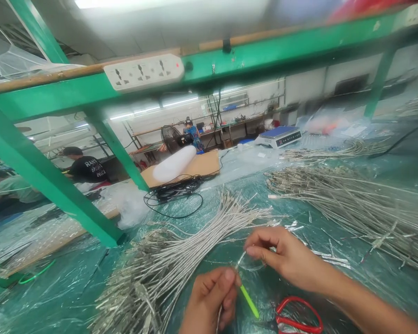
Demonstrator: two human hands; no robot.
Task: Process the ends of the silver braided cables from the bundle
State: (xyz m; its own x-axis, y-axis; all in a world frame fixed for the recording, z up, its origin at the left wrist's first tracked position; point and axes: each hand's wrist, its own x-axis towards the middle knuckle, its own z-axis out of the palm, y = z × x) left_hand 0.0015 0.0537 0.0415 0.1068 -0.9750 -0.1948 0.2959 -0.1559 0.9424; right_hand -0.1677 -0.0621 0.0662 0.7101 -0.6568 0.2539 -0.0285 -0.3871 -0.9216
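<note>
A thin, silvery-white cable with a pale, narrow end is stretched between the two bare hands, just above the table and in front of a large cable bundle. The left hand is curled, its thumb pressed against the bent forefinger to pinch the cable, part of which hangs below the fist. The right hand pinches the upper tip between thumb and forefinger, its other fingers loosely bent. The short stretch between them looks slender and slightly glossy, but its finer detail is too small to tell. A slim, neon-green, smooth stick-like tool slants down from beside the left fingertips; whether the hand grips it cannot be told. Near it lie scissors-like cutters with looped, glossy red handles. The large bundle of silvery-white cables narrows at its middle and fans out at both ends, with blocky grey connectors crowding the nearer one. A second, duller heap of grey-white cables spreads to the right, strands long and gently bowed. Small whitish scraps dot the green table covering, a wrinkled, shiny plastic film.
</note>
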